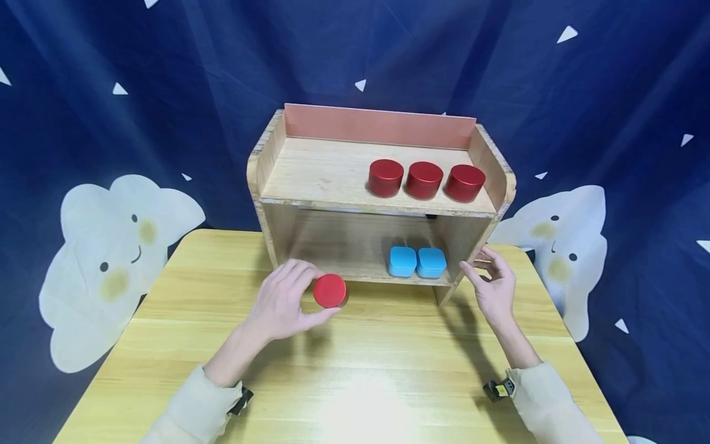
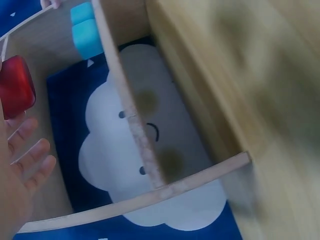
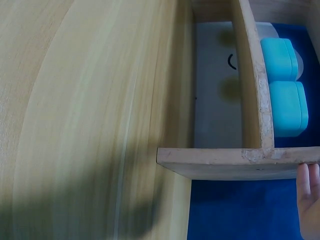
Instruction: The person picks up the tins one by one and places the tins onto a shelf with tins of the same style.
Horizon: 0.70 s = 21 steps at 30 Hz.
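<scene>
In the head view my left hand (image 1: 285, 302) pinches a round red tin (image 1: 330, 291) between thumb and fingers, in front of the wooden shelf's (image 1: 344, 191) lower level. The left wrist view shows the tin (image 2: 17, 87) at the left edge, with several fingers (image 2: 31, 150) of that hand extended below it. My right hand (image 1: 495, 287) is at the shelf's right side panel, its fingertips touching or very near the panel and holding no loose thing. In the right wrist view only some of its fingers (image 3: 308, 182) show, against the panel's outer face.
Three red tins (image 1: 424, 180) stand in a row on the right part of the top level. Two light blue square boxes (image 1: 402, 261) sit side by side at the right of the lower level. The shelf stands on a wooden table (image 1: 183, 345), before a dark blue curtain (image 1: 222, 74).
</scene>
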Available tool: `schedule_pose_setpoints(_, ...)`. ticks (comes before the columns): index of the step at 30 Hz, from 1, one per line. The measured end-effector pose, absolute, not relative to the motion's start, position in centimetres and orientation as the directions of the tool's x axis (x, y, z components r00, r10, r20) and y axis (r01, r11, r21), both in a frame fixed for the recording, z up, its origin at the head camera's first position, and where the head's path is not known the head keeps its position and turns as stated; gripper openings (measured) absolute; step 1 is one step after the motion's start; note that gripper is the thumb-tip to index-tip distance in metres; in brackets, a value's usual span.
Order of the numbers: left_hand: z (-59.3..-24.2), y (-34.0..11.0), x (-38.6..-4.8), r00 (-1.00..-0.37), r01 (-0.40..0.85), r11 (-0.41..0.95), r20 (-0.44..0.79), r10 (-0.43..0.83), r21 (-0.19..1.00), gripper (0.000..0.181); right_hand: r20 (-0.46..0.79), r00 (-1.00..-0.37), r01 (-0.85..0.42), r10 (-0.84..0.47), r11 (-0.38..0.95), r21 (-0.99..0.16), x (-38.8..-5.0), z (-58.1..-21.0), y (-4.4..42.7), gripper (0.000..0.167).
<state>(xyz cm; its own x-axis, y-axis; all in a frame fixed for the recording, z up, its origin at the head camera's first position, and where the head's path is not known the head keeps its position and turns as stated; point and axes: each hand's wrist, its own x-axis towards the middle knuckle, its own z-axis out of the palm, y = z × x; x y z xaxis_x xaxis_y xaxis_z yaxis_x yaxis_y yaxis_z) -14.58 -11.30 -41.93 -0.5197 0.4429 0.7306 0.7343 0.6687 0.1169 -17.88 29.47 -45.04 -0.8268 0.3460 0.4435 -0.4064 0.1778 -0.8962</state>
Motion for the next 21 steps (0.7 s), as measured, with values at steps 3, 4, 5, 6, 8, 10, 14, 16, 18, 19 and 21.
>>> schedule_pose_setpoints(3,-41.1,-11.2,-14.8,-0.512,0.737,0.666,0.738,0.44,0.115,0.059,0.444,-0.826,-0.405,0.347,0.181,-0.896,-17.9,-45.0,29.5,0.046)
schedule_pose_setpoints(4,-40.8,-11.2,-14.8,-0.511,0.737,0.667,0.739,0.44,0.112,0.059,0.444,-0.826,-0.405,0.347,0.182,-0.896,-17.9,-45.0,29.5,0.046)
schedule_pose_setpoints(5,-40.6,-11.2,-14.9,-0.512,0.736,0.668,0.738,0.44,0.113,0.058,0.444,-0.826,-0.404,0.348,0.185,-0.896,-17.9,-45.0,29.5,0.046)
schedule_pose_setpoints(6,-40.3,-11.2,-14.9,-0.514,0.735,0.669,0.736,0.441,0.111,0.058,0.445,-0.825,-0.404,0.348,0.187,-0.896,-17.9,-45.0,29.5,0.046)
schedule_pose_setpoints(8,-39.7,-11.2,-15.1,-0.499,0.738,0.668,0.745,0.442,0.097,0.059,0.443,-0.826,-0.401,0.348,0.189,-0.896,-17.9,-45.0,29.4,0.046)
schedule_pose_setpoints(10,-39.1,-11.2,-15.3,-0.491,0.74,0.667,0.749,0.445,0.089,0.059,0.443,-0.826,-0.403,0.349,0.185,-0.896,-17.9,-45.0,29.4,0.046)
schedule_pose_setpoints(14,-37.9,-11.1,-15.6,-0.478,0.742,0.666,0.757,0.446,0.076,0.061,0.443,-0.826,-0.403,0.35,0.183,-0.896,-17.8,-45.0,29.4,0.046)
schedule_pose_setpoints(16,-37.3,-11.1,-15.7,-0.472,0.742,0.666,0.762,0.443,0.072,0.061,0.443,-0.825,-0.402,0.35,0.187,-0.897,-17.8,-45.0,29.4,0.046)
schedule_pose_setpoints(18,-36.8,-11.0,-15.8,-0.467,0.741,0.668,0.767,0.439,0.069,0.062,0.44,-0.826,-0.398,0.352,0.189,-0.898,-17.9,-45.1,29.4,0.045)
schedule_pose_setpoints(19,-36.6,-11.0,-15.9,-0.464,0.741,0.668,0.771,0.436,0.068,0.062,0.44,-0.826,-0.397,0.354,0.19,-0.898,-17.9,-45.1,29.4,0.045)
schedule_pose_setpoints(21,-36.2,-10.9,-16.0,-0.457,0.739,0.671,0.779,0.429,0.064,0.062,0.44,-0.825,-0.397,0.354,0.19,-0.898,-17.9,-45.1,29.4,0.045)
